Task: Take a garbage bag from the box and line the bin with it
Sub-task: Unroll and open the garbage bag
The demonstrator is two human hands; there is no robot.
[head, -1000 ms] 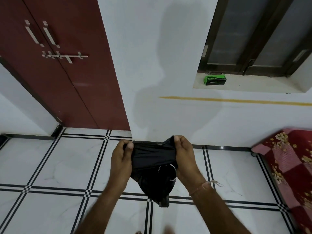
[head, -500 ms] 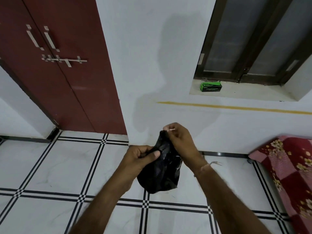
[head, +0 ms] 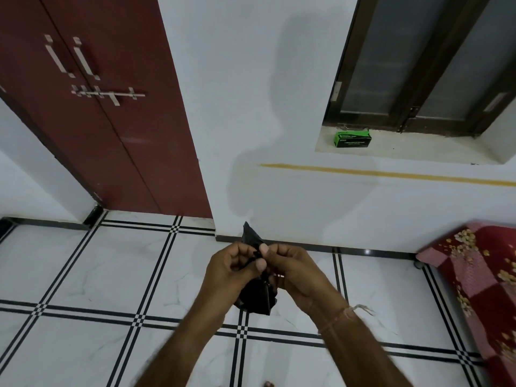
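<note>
Garbage bag, black, still bunched and folded: held at lower centre of the frame, above the tiled floor. One corner pokes up above the hands; the bulk hangs below.

Left hand: fingers pinched on the bag's upper edge.

Right hand: fingers likewise closed on the same edge, touching the left hand's; apparently working to part the layers.

Box, green: on the window ledge, upper right of the frame, well apart from the hands.

Bin: not in view.

Red door, upper left; patterned bedspread, right edge.

Progress, as judged: bag taken from the box. Remaining: opening the bag, reaching the bin, lining it.
</note>
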